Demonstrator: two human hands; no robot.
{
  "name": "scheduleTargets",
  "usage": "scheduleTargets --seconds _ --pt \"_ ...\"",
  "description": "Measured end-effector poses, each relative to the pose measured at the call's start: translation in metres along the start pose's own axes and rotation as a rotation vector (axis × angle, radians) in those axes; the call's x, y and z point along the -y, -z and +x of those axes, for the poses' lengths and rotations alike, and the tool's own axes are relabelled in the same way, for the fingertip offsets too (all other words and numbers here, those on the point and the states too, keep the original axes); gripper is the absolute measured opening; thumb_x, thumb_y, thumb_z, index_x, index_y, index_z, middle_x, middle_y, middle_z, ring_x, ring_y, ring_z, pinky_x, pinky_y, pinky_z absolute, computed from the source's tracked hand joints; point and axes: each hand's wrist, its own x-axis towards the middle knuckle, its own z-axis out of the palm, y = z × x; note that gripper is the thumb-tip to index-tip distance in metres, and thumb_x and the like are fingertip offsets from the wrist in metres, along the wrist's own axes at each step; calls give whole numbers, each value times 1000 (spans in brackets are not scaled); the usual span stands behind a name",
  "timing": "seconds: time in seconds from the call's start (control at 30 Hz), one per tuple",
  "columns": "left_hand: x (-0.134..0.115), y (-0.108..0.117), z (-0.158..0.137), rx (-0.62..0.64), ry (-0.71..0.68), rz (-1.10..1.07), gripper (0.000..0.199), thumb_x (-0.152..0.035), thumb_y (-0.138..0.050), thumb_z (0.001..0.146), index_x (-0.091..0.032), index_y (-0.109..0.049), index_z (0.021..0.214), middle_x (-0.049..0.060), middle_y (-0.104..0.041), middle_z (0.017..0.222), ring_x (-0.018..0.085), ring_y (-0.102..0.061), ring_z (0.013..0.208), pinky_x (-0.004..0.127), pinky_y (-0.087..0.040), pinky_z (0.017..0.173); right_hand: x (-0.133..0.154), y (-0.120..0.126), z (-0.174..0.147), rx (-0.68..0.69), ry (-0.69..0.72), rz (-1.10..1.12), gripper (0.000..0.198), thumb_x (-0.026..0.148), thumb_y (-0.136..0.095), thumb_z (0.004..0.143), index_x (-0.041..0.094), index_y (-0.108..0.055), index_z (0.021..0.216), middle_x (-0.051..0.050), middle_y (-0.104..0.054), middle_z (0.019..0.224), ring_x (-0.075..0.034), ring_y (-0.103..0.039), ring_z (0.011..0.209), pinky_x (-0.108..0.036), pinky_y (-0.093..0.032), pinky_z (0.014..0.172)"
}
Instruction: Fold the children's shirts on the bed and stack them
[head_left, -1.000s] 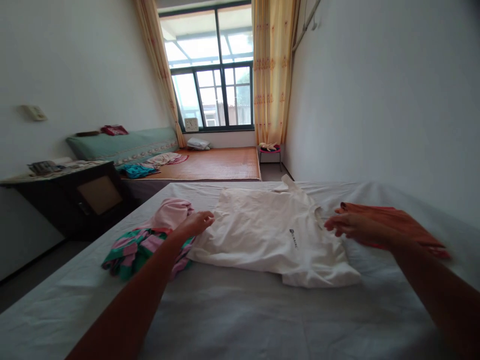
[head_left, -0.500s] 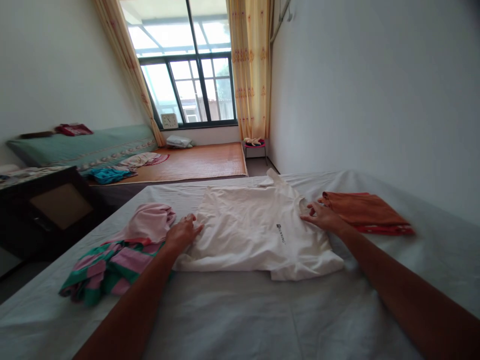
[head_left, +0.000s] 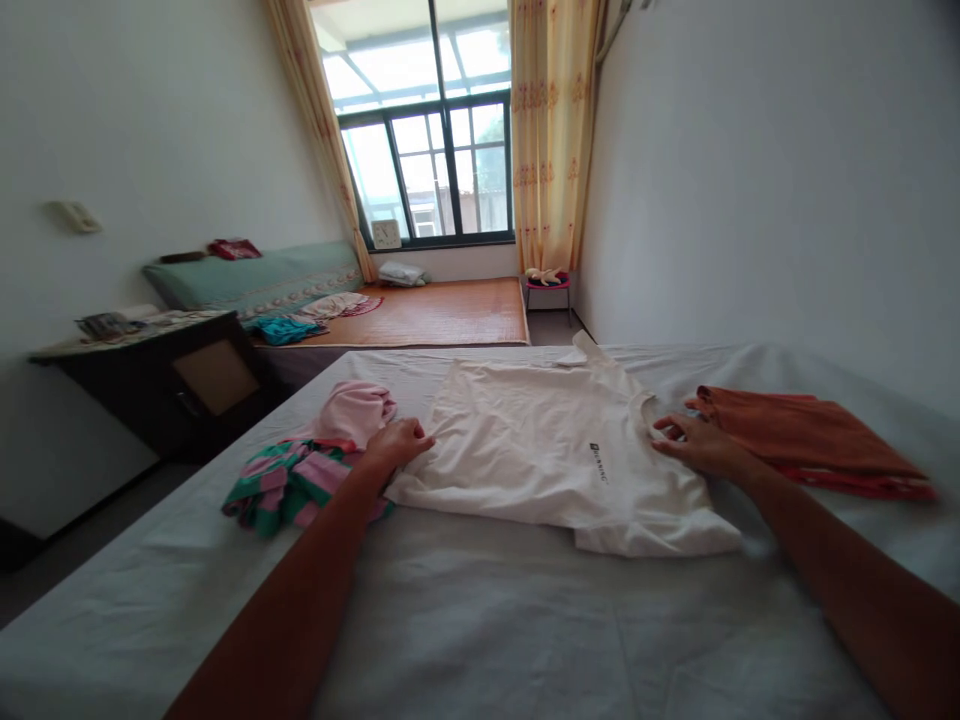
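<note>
A white T-shirt (head_left: 525, 440) with small dark lettering lies sideways on the pale bed sheet, its collar to the right and its hem to the left. My left hand (head_left: 399, 445) is closed, pinching the hem edge. At the collar my right hand (head_left: 694, 442) has its thumb and fingers curled at the neckline, closed on the cloth. Beside my left hand sits a crumpled pile of pink clothing (head_left: 356, 408) and green-and-pink clothing (head_left: 292, 485). A folded orange-brown garment (head_left: 810, 435), with red cloth under it, lies just beyond my right hand.
Farther back is another bed with a brown mat (head_left: 457, 305), holding loose clothes (head_left: 289, 330). A dark cabinet (head_left: 202, 380) stands left. A small stool (head_left: 547, 285) is by the curtain (head_left: 547, 150). A white wall (head_left: 750, 180) borders the right side.
The view has turned left, so everything sits farther right. My left hand's fingers have drawn together at the hem, and my right hand's fingers have closed in at the collar. The shirt stays flat.
</note>
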Motion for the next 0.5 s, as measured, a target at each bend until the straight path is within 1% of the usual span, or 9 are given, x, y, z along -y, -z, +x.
scheduleTargets --seconds 0.1,0.2,0.27,0.33,0.37,0.4,0.43,0.47,0.5 --pt "0 1 0 -3 -20 -27 26 -39 -55 77 -18 -67 88 8 -70 93 22 -63 87 26 -45 71 -6 -2 2 6 27 6 46 48 -58 71 15 -62 102 -10 -68 87 -24 -64 80 -32 -47 72" --pt "21 17 -5 18 -52 -49 25 -37 -54 79 -20 -68 91 5 -70 90 19 -63 84 25 -45 72 -10 -4 2 -2 30 9 47 50 -58 70 16 -63 102 -11 -69 89 -26 -64 82 -33 -47 72" --pt "45 32 -14 118 -142 -95 31 -41 -56 78 -21 -68 98 3 -69 94 19 -62 89 24 -45 76 -12 -4 2 1 29 19 47 49 -57 70 15 -64 103 -13 -69 89 -27 -64 83 -33 -47 72" --pt "69 44 -27 247 -280 -153 43 -44 -66 70 -23 -66 108 3 -66 108 20 -59 101 24 -43 86 -13 -4 1 10 33 37 47 49 -57 70 15 -64 103 -14 -69 90 -27 -64 83 -34 -47 72" --pt "78 48 -33 285 -343 -169 49 -43 -70 65 -24 -65 109 3 -62 116 21 -56 107 24 -42 90 -13 -4 1 13 36 44 46 49 -56 71 16 -63 102 -14 -69 91 -27 -64 82 -34 -47 72" --pt "85 49 -39 291 -386 -168 49 -42 -72 63 -23 -66 107 4 -59 121 21 -54 111 24 -39 94 -13 -4 1 15 37 49 45 49 -56 71 17 -63 102 -14 -69 91 -27 -64 81 -34 -47 72" --pt "90 49 -44 277 -407 -150 42 -40 -71 63 -22 -67 101 4 -58 123 21 -53 111 25 -38 95 -13 -4 0 17 36 50 45 49 -56 71 18 -63 102 -15 -69 91 -27 -64 80 -35 -47 72" --pt "93 47 -47 253 -400 -117 33 -39 -69 65 -21 -68 93 5 -59 121 21 -54 109 25 -39 95 -14 -4 0 18 36 50 44 49 -56 72 18 -63 102 -15 -69 92 -27 -65 80 -35 -47 71" --pt "95 45 -49 217 -358 -71 25 -37 -66 68 -20 -68 86 5 -61 115 20 -56 104 25 -40 92 -14 -5 0 19 34 48 45 50 -55 72 18 -63 103 -15 -69 92 -27 -65 80 -35 -47 71"
